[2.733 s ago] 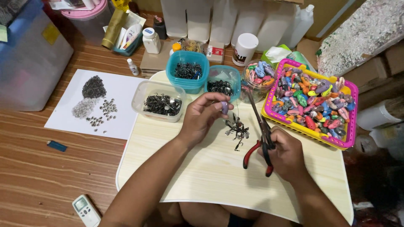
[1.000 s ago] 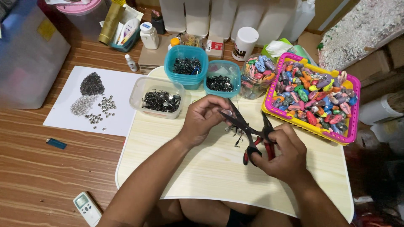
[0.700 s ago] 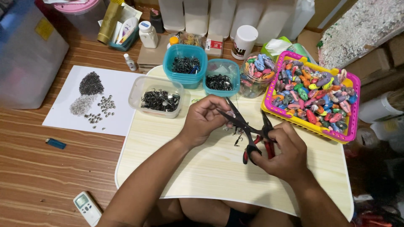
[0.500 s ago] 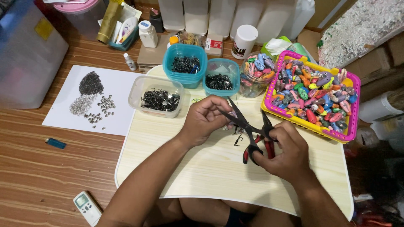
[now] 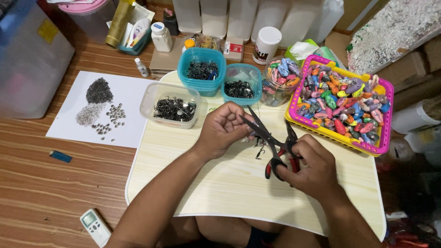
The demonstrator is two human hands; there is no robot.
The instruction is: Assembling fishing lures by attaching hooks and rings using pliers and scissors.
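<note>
My right hand (image 5: 313, 166) grips red-and-black handled pliers (image 5: 271, 139), whose dark jaws point up and left toward my left hand (image 5: 222, 128). That hand is closed on a small lure piece, mostly hidden by the fingers. A small dark hook (image 5: 260, 153) dangles just below the fingertips, above the pale wooden board (image 5: 220, 183). Both hands meet over the middle of the board.
A clear tub of dark hooks (image 5: 170, 109), two teal tubs (image 5: 202, 71) (image 5: 241, 87), a jar of coloured lures (image 5: 280, 78) and a pink-yellow basket of lures (image 5: 342, 101) line the board's far side. White paper with small metal parts (image 5: 98, 108), a blue lighter (image 5: 60, 156) and a remote (image 5: 95, 226) lie left.
Earlier my left hand was raised with the pliers held low and apart. The hands have since come together, the plier jaws now at my left fingertips. Little movement in the last second.
</note>
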